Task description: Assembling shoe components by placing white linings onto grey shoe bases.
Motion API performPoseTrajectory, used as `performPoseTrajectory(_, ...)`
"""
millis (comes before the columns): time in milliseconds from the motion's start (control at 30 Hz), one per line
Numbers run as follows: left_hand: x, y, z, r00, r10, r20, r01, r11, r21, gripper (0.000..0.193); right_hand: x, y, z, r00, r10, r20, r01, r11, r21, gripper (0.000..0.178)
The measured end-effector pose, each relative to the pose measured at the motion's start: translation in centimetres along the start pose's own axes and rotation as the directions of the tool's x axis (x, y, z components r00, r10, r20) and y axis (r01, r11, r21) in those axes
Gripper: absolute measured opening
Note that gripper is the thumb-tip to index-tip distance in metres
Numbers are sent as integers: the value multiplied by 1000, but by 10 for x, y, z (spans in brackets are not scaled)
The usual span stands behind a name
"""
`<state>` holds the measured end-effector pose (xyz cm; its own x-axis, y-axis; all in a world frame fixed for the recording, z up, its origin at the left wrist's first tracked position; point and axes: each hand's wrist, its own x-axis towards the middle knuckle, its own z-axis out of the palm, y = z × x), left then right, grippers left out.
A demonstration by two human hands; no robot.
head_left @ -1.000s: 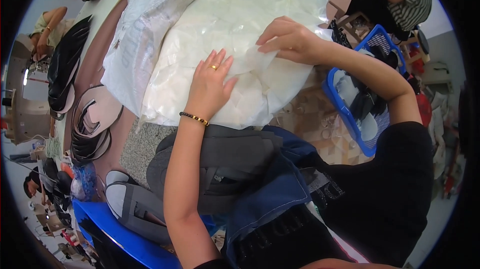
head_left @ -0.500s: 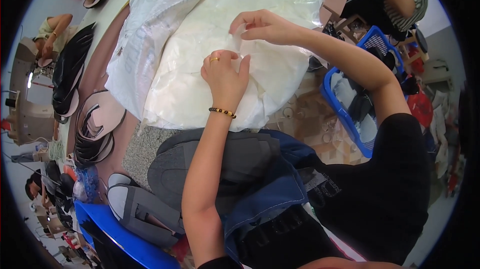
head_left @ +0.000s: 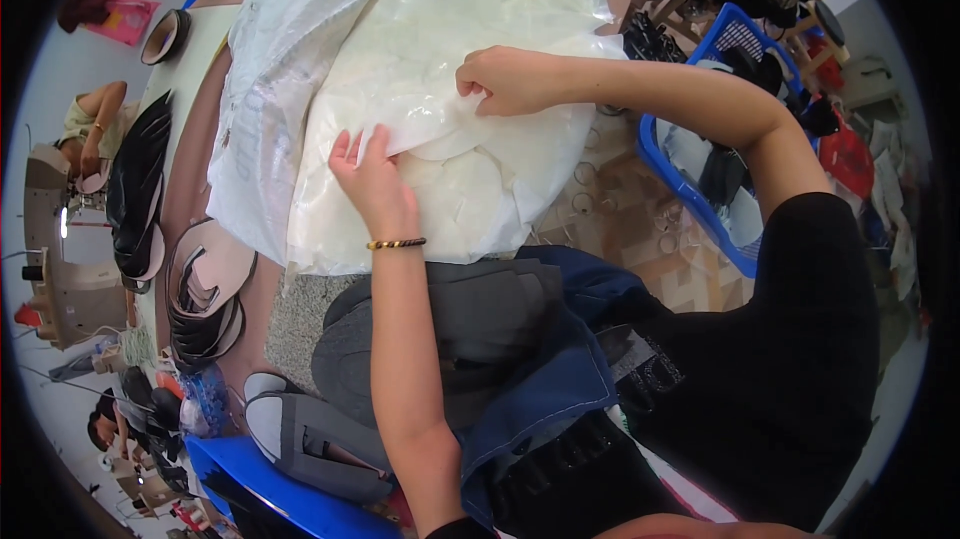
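A thin, milky, translucent sheet piece [head_left: 415, 137] stretches between my two hands, just over a wide spread of similar pale film [head_left: 440, 19]. My left hand [head_left: 375, 179], with a beaded bracelet at its wrist, has the near-left end of the piece between thumb and fingers. At the other end my right hand [head_left: 508, 81] pinches it with curled fingers; its fingertips are partly hidden. Left of the pale film lies a crumpled white woven sack [head_left: 285, 69]. Dark grey sole-shaped pieces [head_left: 450, 324] are stacked closest to my body, below my left forearm.
To the right stands a blue plastic basket [head_left: 690, 194] holding dark and pale pieces. Black curved pieces [head_left: 140, 189] and shoe-upper parts [head_left: 210, 279] lie along the table at left. A blue bin [head_left: 260, 489] is at lower left. Other people work at far left and upper right.
My hands have spread apart: the left moved left and slightly down, the right a little down. The sheet piece now spans between them. The whole view has shifted slightly.
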<state>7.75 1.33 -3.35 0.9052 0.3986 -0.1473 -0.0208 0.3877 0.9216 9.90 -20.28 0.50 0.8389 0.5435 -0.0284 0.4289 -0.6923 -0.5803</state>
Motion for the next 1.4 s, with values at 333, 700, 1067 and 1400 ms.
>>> performPoseTrajectory(333, -2, 71, 24, 753, -180, 633, -463, 538, 704, 49, 24, -1, -1, 985, 75, 158, -70, 997, -39, 18)
performPoseTrajectory(700, 1, 39, 65, 523, -406, 750, -852, -211, 480, 18, 44, 29, 13, 985, 57, 161, -66, 997, 50, 12)
performPoseTrajectory(1067, 3, 31, 21, 84, -23, 996, -985, -153, 79, 14, 31, 25, 8, 988, 68, 140, -96, 974, 206, 14)
performPoseTrajectory(1400, -19, 61, 3, 69, 76, 995, -997, -30, 71, 24, 26, 21, 5, 988, 72, 140, -106, 961, 255, 13)
